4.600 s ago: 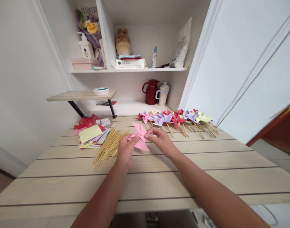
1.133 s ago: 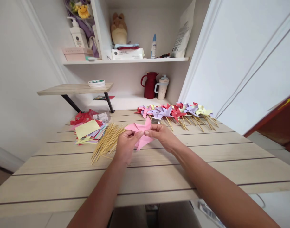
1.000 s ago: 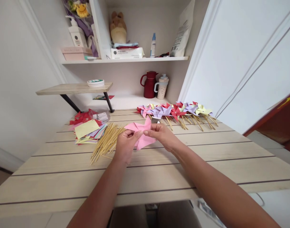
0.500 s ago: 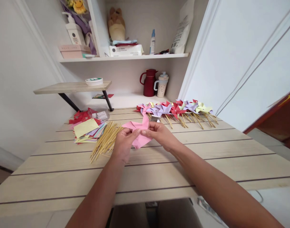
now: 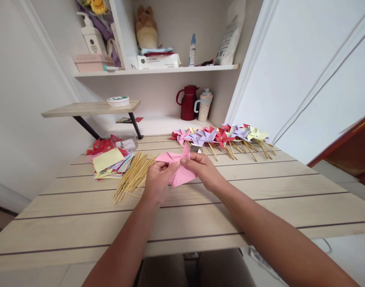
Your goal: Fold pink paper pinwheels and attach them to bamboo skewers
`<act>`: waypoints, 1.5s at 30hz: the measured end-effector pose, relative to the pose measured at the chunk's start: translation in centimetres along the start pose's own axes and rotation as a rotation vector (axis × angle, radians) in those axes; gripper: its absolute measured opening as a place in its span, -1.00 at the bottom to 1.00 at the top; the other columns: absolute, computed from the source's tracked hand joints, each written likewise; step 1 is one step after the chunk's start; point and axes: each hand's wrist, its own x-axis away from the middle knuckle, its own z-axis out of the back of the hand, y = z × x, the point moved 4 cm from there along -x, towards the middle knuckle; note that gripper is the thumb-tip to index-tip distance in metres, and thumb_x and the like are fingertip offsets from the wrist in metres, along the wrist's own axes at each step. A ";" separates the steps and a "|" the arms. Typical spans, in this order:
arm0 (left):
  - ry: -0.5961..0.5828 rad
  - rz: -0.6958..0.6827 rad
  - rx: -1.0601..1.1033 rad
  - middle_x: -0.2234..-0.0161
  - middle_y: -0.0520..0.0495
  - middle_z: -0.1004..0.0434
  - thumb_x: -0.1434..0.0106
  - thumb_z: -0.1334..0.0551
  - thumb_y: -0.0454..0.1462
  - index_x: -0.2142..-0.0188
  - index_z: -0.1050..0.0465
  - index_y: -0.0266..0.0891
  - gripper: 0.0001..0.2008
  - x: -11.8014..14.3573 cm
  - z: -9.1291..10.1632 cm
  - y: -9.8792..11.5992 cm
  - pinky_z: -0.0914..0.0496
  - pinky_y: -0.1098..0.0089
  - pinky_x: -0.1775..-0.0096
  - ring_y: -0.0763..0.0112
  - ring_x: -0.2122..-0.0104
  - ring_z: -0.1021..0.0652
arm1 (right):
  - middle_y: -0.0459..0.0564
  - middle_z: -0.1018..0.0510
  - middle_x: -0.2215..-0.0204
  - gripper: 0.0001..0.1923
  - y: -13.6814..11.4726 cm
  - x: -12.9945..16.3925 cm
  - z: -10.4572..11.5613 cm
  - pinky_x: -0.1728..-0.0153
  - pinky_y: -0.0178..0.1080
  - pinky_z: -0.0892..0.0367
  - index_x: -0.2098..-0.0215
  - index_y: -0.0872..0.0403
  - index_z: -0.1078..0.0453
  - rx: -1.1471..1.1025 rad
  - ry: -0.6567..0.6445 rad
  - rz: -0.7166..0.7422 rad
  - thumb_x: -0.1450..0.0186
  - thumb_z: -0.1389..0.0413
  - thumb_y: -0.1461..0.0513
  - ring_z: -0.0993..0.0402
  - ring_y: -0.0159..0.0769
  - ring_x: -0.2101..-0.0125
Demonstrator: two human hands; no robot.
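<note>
A pink paper pinwheel (image 5: 182, 176) is held up over the table between both hands, its pointed blades spread. My left hand (image 5: 160, 177) pinches its left side, thumb pressed near the centre. My right hand (image 5: 204, 169) grips the right side, its thumb also close to the centre; the fingers behind the paper are hidden. Left of my left hand lies a loose bundle of thin wooden sticks (image 5: 131, 179). Beyond my right hand, several finished pinwheels (image 5: 204, 137) in red, purple, pink and yellow lie on their sticks.
A stack of coloured paper (image 5: 109, 161) lies at the left, near red paper pieces (image 5: 106, 146) and a clear plastic box (image 5: 129, 144). A small raised shelf (image 5: 89, 108) stands behind. A red jug (image 5: 188, 103) and a cup (image 5: 204, 105) stand at the back.
Both thumbs have come together near the pinwheel's centre. The pinwheel's lower right blade now spreads out wider to the right.
</note>
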 end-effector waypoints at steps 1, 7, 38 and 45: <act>0.005 -0.007 0.005 0.41 -0.11 -0.65 0.09 -0.54 -0.18 0.34 -0.65 -0.32 -0.66 0.0 0.0 0.0 -0.43 0.40 0.31 0.37 0.42 -0.58 | -0.16 -0.27 0.55 -0.65 0.0 0.0 0.0 0.50 -0.30 -0.03 0.45 0.06 -0.36 0.008 0.006 0.009 -0.25 -0.20 -0.03 -0.13 -0.41 0.54; 0.022 -0.014 0.046 0.41 -0.08 -0.65 0.07 -0.52 -0.20 0.36 -0.63 -0.30 -0.71 -0.1 0.2 -0.2 -0.44 0.39 0.31 0.37 0.43 -0.59 | -0.22 -0.14 0.64 -0.52 -0.3 0.1 -0.1 0.55 -0.30 0.05 0.58 0.04 -0.16 0.131 0.069 0.051 -0.26 -0.19 -0.08 -0.05 -0.43 0.60; 0.446 0.044 0.329 0.50 0.02 -0.58 0.07 -0.52 -0.31 0.47 -0.50 -0.32 -0.76 -1.3 4.0 -0.1 -0.35 0.51 0.44 0.53 0.51 -0.51 | -0.05 -0.55 0.23 -0.29 2.0 0.3 -2.0 0.09 -0.16 -0.35 -0.20 -0.04 -0.21 -0.100 -0.415 -0.113 -0.15 -0.36 0.12 -0.48 -0.28 0.19; 0.334 0.010 0.286 0.44 -0.05 -0.63 0.13 -0.55 -0.25 0.45 -0.52 -0.34 -0.69 -1.4 3.4 -0.3 -0.41 0.44 0.31 0.44 0.43 -0.57 | -0.01 -0.55 0.20 -0.45 1.7 -0.3 -0.5 0.03 -0.07 -0.34 -0.18 -0.05 -0.24 -0.157 -0.059 -0.140 -0.30 -0.18 -0.03 -0.53 -0.23 0.22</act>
